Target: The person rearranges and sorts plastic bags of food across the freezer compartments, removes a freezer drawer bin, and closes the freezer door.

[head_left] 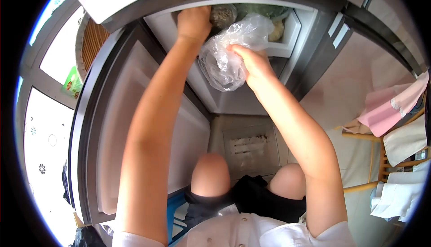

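Note:
My right hand (255, 63) is closed on a crumpled clear plastic bag (224, 65), with the thumb lying on top. The bag hangs in front of an open white fridge drawer (291, 38). My left hand (194, 22) reaches into the left side of the drawer, knuckles up. Its fingers are mostly hidden, so I cannot tell what they hold. Right beside it lies a clear bag of greyish-brown contents (223, 16). Behind the plastic bag are a green bagged item (258, 10) and a round yellowish item (277, 30).
The open fridge door (148, 126) stands to my left. A clear plastic bin (251, 150) sits on the floor below the drawer, in front of my knees. On the right, a wooden rack (381, 157) carries pink cloth (388, 108) and white cloths. A blue stool (176, 206) is under me.

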A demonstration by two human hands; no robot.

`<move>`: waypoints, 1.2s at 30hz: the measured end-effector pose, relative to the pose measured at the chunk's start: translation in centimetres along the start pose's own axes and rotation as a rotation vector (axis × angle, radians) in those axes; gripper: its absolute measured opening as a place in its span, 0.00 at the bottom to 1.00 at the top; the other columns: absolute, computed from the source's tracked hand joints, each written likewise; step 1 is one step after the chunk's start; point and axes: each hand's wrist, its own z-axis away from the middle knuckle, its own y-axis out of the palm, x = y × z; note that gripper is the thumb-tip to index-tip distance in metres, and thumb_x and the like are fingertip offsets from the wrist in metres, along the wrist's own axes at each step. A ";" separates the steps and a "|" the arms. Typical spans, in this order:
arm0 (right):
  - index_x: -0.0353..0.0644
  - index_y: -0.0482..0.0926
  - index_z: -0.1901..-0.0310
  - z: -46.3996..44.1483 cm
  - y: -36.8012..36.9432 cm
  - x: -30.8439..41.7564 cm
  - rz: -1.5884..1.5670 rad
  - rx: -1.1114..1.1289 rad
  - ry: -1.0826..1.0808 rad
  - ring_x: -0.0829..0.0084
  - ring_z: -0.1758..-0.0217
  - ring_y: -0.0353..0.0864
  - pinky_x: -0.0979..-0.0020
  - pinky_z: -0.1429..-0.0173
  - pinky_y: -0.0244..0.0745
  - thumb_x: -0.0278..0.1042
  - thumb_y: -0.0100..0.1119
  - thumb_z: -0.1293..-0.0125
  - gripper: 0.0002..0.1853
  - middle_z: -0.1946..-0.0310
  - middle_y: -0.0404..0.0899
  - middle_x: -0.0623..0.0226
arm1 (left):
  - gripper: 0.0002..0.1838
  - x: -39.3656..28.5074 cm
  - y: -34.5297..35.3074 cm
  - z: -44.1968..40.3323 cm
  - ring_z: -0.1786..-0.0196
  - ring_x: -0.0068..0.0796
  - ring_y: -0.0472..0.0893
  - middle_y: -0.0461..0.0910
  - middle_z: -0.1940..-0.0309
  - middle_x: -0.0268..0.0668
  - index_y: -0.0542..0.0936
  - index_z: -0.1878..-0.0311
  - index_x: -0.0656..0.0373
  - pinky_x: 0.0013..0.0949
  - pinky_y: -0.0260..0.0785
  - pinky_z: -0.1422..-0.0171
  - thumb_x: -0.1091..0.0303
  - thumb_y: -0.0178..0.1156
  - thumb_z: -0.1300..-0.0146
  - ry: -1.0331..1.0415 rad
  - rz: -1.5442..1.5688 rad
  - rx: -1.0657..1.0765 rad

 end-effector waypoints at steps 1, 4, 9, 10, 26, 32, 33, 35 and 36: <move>0.32 0.80 0.54 -0.9 0.5 -0.7 -0.017 -0.024 -0.005 0.67 0.54 0.84 0.67 0.49 0.79 0.21 0.65 0.42 0.14 0.58 0.84 0.59 | 0.24 0.0 0.1 -0.1 0.54 0.50 0.83 0.82 0.56 0.47 0.80 0.49 0.54 0.49 0.78 0.52 0.64 0.70 0.52 -0.003 -0.004 0.018; 0.32 0.79 0.54 -3.9 1.9 -2.9 0.055 -0.161 -0.162 0.67 0.56 0.84 0.65 0.52 0.80 0.20 0.67 0.46 0.17 0.59 0.83 0.58 | 0.22 -0.2 -0.6 -0.1 0.54 0.50 0.83 0.82 0.56 0.47 0.80 0.50 0.53 0.48 0.79 0.53 0.64 0.69 0.50 -0.047 0.041 0.064; 0.36 0.82 0.53 -5.2 3.4 -3.2 0.605 -0.275 -0.296 0.62 0.54 0.85 0.65 0.50 0.79 0.32 0.72 0.49 0.20 0.54 0.84 0.58 | 0.14 -0.4 -1.3 -0.2 0.56 0.51 0.83 0.83 0.58 0.47 0.81 0.53 0.56 0.49 0.78 0.54 0.68 0.61 0.44 -0.094 0.054 0.117; 0.38 0.83 0.53 -4.9 3.5 -1.9 0.783 -0.245 -0.289 0.61 0.53 0.85 0.65 0.49 0.78 0.37 0.72 0.50 0.22 0.52 0.84 0.58 | 0.13 -0.5 -1.6 -0.2 0.57 0.51 0.84 0.83 0.58 0.47 0.82 0.54 0.56 0.50 0.78 0.54 0.69 0.60 0.44 -0.104 0.055 0.130; 0.40 0.86 0.56 -8.8 2.2 2.5 1.298 -0.308 -0.033 0.61 0.51 0.87 0.65 0.50 0.81 0.68 0.78 0.65 0.41 0.56 0.87 0.57 | 0.24 -6.5 -0.1 13.7 0.32 0.60 0.64 0.61 0.32 0.56 0.76 0.43 0.56 0.52 0.59 0.29 0.61 0.67 0.42 -0.070 0.639 -0.444; 0.34 0.86 0.58 -10.4 0.5 1.7 1.146 -0.244 -0.113 0.61 0.57 0.87 0.65 0.53 0.81 0.64 0.80 0.65 0.40 0.61 0.87 0.54 | 0.15 -5.2 1.3 10.5 0.37 0.56 0.71 0.71 0.38 0.52 0.81 0.47 0.50 0.50 0.64 0.34 0.72 0.61 0.37 -0.345 0.830 -0.281; 0.34 0.86 0.61 -10.0 -0.2 2.0 1.039 -0.187 -0.103 0.61 0.59 0.87 0.64 0.54 0.80 0.61 0.80 0.63 0.37 0.64 0.86 0.56 | 0.15 -4.4 1.1 9.7 0.37 0.56 0.71 0.72 0.39 0.50 0.81 0.46 0.51 0.50 0.64 0.34 0.73 0.60 0.36 -0.401 0.894 -0.251; 0.34 0.85 0.66 -7.4 -0.8 2.9 0.830 -0.068 -0.084 0.60 0.65 0.85 0.63 0.57 0.79 0.57 0.81 0.60 0.31 0.68 0.86 0.59 | 0.13 -3.1 1.5 8.5 0.45 0.49 0.76 0.76 0.45 0.45 0.83 0.52 0.51 0.46 0.70 0.44 0.73 0.61 0.40 -0.304 0.542 -0.414; 0.35 0.83 0.54 -4.7 0.1 4.1 0.746 0.063 -0.077 0.71 0.56 0.78 0.70 0.48 0.72 0.48 0.78 0.52 0.29 0.60 0.81 0.63 | 0.12 -2.7 0.7 7.8 0.49 0.47 0.77 0.77 0.48 0.44 0.84 0.54 0.51 0.44 0.71 0.47 0.74 0.62 0.42 -0.280 0.367 -0.485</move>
